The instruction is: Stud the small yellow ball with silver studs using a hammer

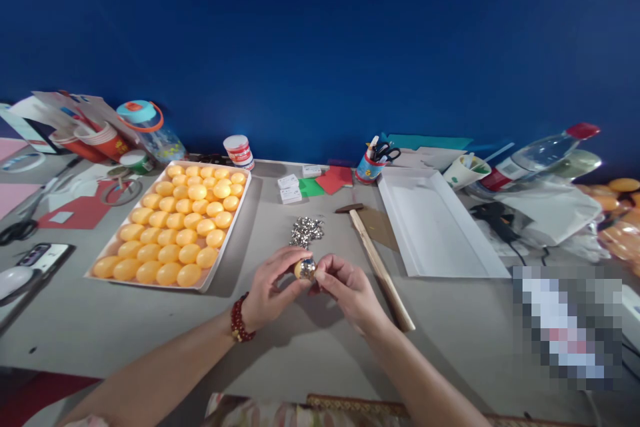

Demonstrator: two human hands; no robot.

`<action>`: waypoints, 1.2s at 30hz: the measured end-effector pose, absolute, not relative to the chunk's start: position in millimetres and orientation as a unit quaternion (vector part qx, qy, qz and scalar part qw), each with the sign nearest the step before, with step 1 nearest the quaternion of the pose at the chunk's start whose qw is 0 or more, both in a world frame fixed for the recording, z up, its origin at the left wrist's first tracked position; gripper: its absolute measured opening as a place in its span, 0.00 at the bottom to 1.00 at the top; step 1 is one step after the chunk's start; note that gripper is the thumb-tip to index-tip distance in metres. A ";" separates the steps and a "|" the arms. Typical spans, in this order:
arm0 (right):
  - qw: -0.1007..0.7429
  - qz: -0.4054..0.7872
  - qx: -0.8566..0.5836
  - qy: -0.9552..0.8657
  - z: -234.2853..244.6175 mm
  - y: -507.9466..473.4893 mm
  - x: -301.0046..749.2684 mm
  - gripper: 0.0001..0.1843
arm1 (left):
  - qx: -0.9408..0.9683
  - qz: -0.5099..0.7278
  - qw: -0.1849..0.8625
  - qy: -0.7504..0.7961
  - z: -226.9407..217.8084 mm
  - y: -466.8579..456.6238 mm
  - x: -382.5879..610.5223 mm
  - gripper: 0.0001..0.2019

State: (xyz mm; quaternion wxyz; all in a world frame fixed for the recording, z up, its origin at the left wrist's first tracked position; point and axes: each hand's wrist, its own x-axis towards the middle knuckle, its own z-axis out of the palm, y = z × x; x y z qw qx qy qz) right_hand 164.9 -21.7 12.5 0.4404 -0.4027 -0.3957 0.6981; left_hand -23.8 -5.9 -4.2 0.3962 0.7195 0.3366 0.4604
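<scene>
Orange, silver-sided ball (306, 269) is pinched by the left hand (270, 290) and right hand (353, 290).

The left hand (273, 288) grips a partly silver-covered orange ping-pong ball (304, 269); the right hand (351, 289) touches it near heaped silvery tacks (306, 231).

left: balls (175, 221) in tray (207, 277) | right: hammer (376, 260), then second tray (440, 227)

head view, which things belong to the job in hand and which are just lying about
Likely in the job:
small orange ball, partly silver, between left hand and right hand
pile of shiny silver pieces
white tray of round orange balls

Probably lying about:
clear red-capped plastic bottle
white computer mouse
wooden-handled hammer, untouched, role unclear
</scene>
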 end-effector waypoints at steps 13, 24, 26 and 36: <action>0.443 0.701 -0.401 -0.391 15.0 -22.2 163.8 0.17 | 0.727 0.454 0.385 0.342 -6.3 -6.6 -25.3 0.17; 0.441 0.685 -0.408 -0.412 18.1 -23.4 163.5 0.17 | 0.727 0.452 0.390 0.338 -6.1 -7.5 -25.2 0.18; 0.441 0.684 -0.408 -0.414 18.1 -23.7 163.3 0.17 | 0.728 0.453 0.389 0.338 -5.5 -7.8 -25.1 0.18; 0.454 0.669 -0.426 -0.406 19.5 -25.9 160.7 0.16 | 0.728 0.465 0.382 0.329 -4.8 -6.5 -24.2 0.19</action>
